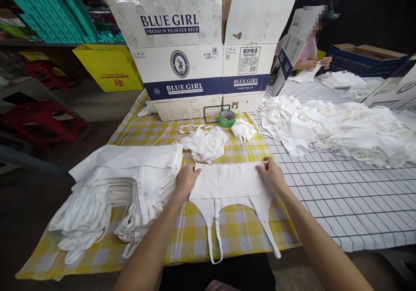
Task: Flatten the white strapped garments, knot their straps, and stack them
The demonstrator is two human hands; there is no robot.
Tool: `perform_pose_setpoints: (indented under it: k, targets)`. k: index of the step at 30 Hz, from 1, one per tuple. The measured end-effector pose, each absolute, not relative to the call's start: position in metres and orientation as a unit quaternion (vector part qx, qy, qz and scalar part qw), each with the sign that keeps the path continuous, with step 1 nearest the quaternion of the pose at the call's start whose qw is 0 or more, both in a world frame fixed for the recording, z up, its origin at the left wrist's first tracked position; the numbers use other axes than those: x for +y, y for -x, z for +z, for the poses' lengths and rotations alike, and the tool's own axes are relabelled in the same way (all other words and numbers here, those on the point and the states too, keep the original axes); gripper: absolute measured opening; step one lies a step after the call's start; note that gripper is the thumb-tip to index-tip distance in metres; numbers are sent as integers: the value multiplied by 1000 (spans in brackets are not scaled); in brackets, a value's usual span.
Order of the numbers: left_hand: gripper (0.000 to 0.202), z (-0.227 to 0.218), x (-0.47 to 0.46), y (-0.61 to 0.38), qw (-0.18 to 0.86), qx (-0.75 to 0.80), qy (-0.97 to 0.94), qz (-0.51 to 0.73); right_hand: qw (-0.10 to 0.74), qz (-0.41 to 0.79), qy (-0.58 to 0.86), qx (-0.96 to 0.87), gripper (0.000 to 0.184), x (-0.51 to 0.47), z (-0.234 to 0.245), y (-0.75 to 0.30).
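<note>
One white strapped garment [227, 180] lies flat on the checked cloth [191, 239], straps toward six o'clock; left hand [187, 180], nearly closed, pinches its ten o'clock corner; right hand [272, 175], likewise, pinches its two o'clock corner; white stack [136, 163] sits at nine o'clock.

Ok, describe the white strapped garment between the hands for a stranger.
Find the large white-and-blue cardboard box; before it lies a yellow-and-white checked cloth. There, left hand and right hand grip the white strapped garment. It's spread singly, unlike the stacked white garments on its left.
</note>
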State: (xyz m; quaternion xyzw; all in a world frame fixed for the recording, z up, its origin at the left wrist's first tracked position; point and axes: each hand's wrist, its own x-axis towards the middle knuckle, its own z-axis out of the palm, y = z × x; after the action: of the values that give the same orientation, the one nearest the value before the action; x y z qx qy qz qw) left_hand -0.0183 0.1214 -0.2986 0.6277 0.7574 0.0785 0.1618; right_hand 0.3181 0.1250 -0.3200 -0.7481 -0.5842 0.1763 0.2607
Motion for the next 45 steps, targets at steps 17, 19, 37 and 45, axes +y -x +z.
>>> perform_pose_setpoints:
  k: [17, 19, 37, 45]
  targets:
    - [42, -305, 92, 2, -59, 686, -715, 124, 231, -8, 705, -670, 47, 110, -323, -299]
    - [48, -311, 81, -2, -57, 589, -797, 119, 178, -14, 654, -735, 49, 102, -326, -293]
    - [38, -304, 41, 19, -20, 778, -628, 30, 200, 126, 797, -556, 25, 77, -306, -318]
    - [28, -300, 50, 33, 182, 761, -621, 35, 205, 127, 785, -570, 19, 71, -313, -310]
